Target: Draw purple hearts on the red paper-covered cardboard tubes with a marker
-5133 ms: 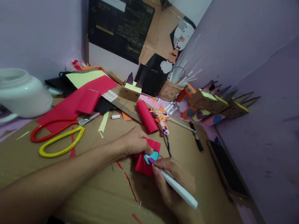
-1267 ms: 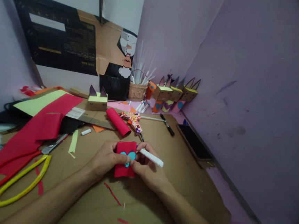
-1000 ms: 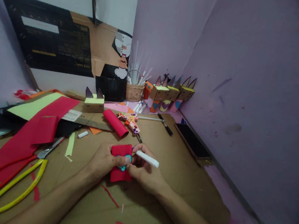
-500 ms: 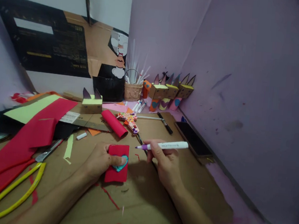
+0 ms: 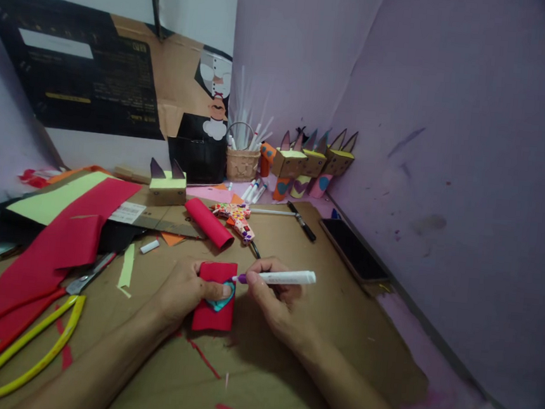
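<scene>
My left hand (image 5: 187,287) grips a red paper piece (image 5: 212,319), its thumb pressed on a turquoise heart (image 5: 219,303) on the front. Part of the heart is hidden under the thumb. Pinched in my right hand (image 5: 276,297) is a white marker (image 5: 290,277) with a purple end. Its tip is at the heart's upper right edge; whether it touches the paper I cannot tell. Beyond the hands lie a rolled red paper tube (image 5: 209,224) and a patterned glue gun (image 5: 235,219).
Large scissors (image 5: 27,336) and red paper sheets (image 5: 42,267) lie at left. A phone (image 5: 354,250) and a black marker (image 5: 302,223) are at right. Behind stand eared cardboard heads (image 5: 167,189), a basket of sticks (image 5: 242,165) and several finished figures (image 5: 289,168). Cardboard (image 5: 335,363) covers the table.
My right hand has moved left and slightly down, bringing the marker's tip from beside the red paper to the heart's edge. My left hand keeps its hold nearly unmoved.
</scene>
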Available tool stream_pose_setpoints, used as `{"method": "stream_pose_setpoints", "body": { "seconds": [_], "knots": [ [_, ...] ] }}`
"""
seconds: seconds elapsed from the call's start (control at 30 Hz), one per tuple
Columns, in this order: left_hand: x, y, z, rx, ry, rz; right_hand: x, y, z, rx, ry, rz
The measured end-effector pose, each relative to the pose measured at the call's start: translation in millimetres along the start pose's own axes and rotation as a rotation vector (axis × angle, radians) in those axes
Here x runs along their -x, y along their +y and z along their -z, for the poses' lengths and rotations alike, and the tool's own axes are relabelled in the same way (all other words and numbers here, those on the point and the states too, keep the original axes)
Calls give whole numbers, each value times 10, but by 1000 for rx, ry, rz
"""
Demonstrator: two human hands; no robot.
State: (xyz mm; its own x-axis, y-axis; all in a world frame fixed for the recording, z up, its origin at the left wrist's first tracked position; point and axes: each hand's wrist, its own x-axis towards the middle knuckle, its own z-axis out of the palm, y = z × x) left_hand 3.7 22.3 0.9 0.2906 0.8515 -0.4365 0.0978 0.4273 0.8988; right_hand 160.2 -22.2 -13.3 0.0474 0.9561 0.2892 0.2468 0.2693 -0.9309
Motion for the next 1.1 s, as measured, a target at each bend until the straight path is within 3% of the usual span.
{"method": "stream_pose_setpoints", "body": {
  "seconds": [1.1],
  "knots": [
    [-24, -17, 45, 97, -19, 9, 1, -39, 19, 75, 27, 36]
  ]
}}
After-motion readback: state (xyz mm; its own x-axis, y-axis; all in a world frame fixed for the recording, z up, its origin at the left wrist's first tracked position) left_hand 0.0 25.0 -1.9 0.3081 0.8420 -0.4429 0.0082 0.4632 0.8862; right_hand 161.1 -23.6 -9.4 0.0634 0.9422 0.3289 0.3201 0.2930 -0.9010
